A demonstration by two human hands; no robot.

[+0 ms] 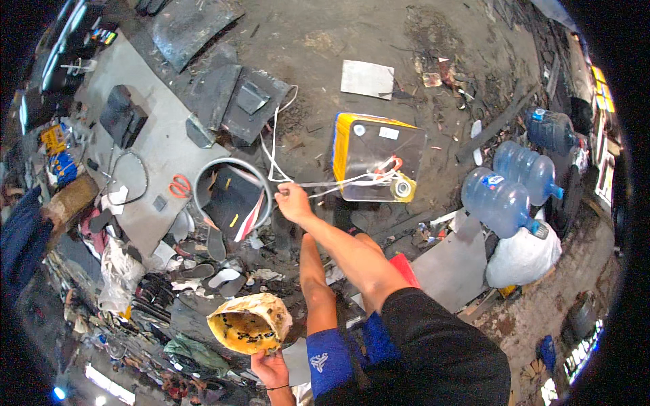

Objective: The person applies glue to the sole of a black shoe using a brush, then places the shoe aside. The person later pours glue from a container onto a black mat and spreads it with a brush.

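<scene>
Right hand point(292, 201) stretched out ahead over the dirt floor point(318, 40), fingers pinched around a white cord point(325, 183). Cord running rightward from those fingers, long axis nearly level, to the neck end of a clear square jug with yellow edges point(376, 157) lying on its side near the middle of the floor; a second strand looping up and left from the same hand toward the dark panels point(233, 95). Jug thus to the right of the right hand and just beyond it, joined by the taut line, far nearer that hand than the other. Left hand point(271, 369) low at the near edge of the view, fingers clenched on the rim of a yellowish bowl-like shell point(249, 323) with dark specks inside, held well apart from the cord. Counted: one jug, one cord in two strands, one shell, three blue water bottles point(501, 201) at the right side of the floor, one pair of orange-handled scissors point(180, 185) on the grey sheet point(162, 145) beside a metal ring point(233, 193).
</scene>
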